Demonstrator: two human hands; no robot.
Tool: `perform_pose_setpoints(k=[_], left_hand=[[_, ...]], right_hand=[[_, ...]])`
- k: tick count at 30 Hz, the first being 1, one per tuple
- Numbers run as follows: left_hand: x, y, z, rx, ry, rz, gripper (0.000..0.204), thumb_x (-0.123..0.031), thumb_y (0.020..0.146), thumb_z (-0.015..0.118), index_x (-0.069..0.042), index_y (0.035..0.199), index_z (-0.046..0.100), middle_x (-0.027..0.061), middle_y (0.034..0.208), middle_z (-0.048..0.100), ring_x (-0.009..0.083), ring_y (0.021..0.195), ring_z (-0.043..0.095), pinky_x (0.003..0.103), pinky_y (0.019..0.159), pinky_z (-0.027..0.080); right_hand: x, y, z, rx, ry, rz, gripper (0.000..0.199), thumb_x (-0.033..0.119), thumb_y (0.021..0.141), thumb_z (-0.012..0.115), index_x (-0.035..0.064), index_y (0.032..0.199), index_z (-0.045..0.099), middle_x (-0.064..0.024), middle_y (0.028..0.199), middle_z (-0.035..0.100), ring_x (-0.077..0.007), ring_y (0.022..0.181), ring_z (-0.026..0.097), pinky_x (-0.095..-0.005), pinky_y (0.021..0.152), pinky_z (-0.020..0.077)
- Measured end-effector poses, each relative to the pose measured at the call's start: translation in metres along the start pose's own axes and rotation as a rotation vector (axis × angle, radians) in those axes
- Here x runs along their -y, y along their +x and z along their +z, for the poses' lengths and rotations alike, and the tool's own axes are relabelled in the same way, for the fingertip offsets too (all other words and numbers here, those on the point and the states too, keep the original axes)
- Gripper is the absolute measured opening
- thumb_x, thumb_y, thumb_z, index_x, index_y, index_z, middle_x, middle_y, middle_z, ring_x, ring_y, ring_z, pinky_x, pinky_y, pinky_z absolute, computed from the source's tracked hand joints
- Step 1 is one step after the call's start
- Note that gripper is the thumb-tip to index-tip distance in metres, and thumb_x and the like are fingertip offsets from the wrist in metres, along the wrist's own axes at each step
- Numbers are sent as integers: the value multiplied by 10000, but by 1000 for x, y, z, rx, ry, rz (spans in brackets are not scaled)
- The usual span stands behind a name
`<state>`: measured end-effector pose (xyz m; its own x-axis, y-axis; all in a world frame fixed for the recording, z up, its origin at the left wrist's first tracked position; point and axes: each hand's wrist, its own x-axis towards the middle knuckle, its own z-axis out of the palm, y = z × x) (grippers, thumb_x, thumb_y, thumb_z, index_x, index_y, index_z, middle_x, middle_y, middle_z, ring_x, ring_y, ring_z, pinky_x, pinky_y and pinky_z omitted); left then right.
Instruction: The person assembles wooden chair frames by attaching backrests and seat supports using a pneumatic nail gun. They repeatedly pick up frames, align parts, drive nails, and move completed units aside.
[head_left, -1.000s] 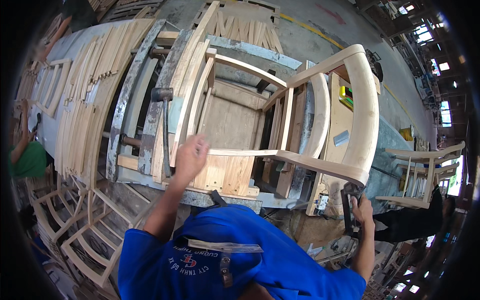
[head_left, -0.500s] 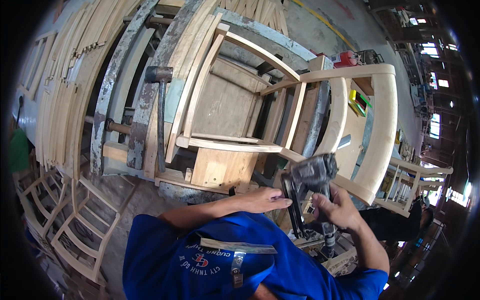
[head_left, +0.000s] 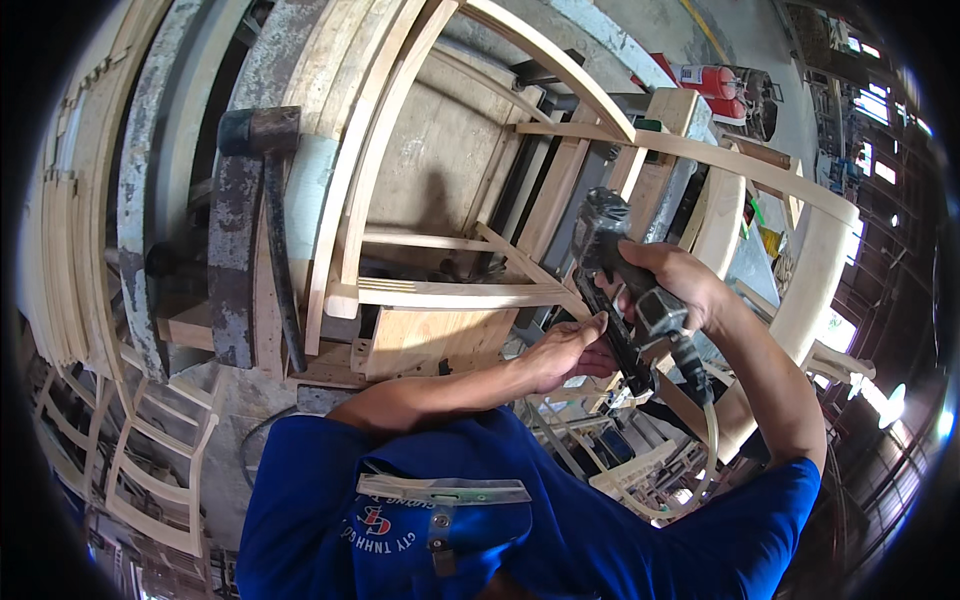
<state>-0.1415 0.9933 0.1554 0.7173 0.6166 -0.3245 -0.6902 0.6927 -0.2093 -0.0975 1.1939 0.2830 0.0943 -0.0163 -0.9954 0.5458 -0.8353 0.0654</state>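
Note:
A black air nail gun (head_left: 603, 225), tilted with a pale hose (head_left: 712, 440) at its handle end, is held in front of my chest. My right hand (head_left: 685, 285) wraps round its handle. At its long magazine, my left hand (head_left: 572, 355) is closed, thumb and curled fingers against the side; whether a small piece is between them is hidden. Just beyond lies a pale wooden chair frame (head_left: 460, 294) with curved rails, set in a worn metal clamping bench (head_left: 232, 270). The gun's nose is above the frame's right side, apart from it as far as I can tell.
A mallet (head_left: 258, 131) with a dark handle rests on the bench left of the frame. Stacked wooden strips (head_left: 75, 250) lie at far left, with chair frames (head_left: 165, 460) below. Red cylinders (head_left: 712, 82) stand at back right. A thick curved wooden piece (head_left: 805, 275) rises at right.
The nail gun has been raised and turned, moving up and away from my body with my right hand. My left hand has followed along its magazine. The view has shifted closer to the bench.

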Motion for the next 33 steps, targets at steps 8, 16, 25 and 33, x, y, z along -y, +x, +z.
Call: perform_pose_setpoints(k=[8,16,25,33], left_hand=[[-1,29,-35,-27,-139,-39,532,-513,1091,456,-23,1205,628,135,1058,735,231,966,727,371,864,592],[-2,33,-46,-38,-171,-40,541,-515,1091,452,-6,1152,628,121,969,722,230,892,725,354,821,607],[9,30,-36,-31,-172,-38,556,-530,1093,437,-19,1183,639,133,1028,736,244,939,727,383,862,595],[-21,22,-40,-59,-58,-95,864,-733,1014,379,30,1393,518,266,1278,651,333,1133,680,479,980,560]], right_hand=[[13,88,-22,-10,74,201,469,412,1093,496,-40,1045,612,-130,721,671,-201,545,672,-342,486,591],[16,114,-23,19,120,244,434,394,1096,493,-25,1097,605,-136,804,671,-211,608,687,-347,516,604],[20,85,-9,3,-8,206,461,407,1095,490,-47,1126,566,-114,805,637,-193,598,686,-327,492,607],[33,50,14,-29,-320,70,469,415,1085,519,-28,1238,527,-167,981,700,-162,571,679,-310,464,568]])
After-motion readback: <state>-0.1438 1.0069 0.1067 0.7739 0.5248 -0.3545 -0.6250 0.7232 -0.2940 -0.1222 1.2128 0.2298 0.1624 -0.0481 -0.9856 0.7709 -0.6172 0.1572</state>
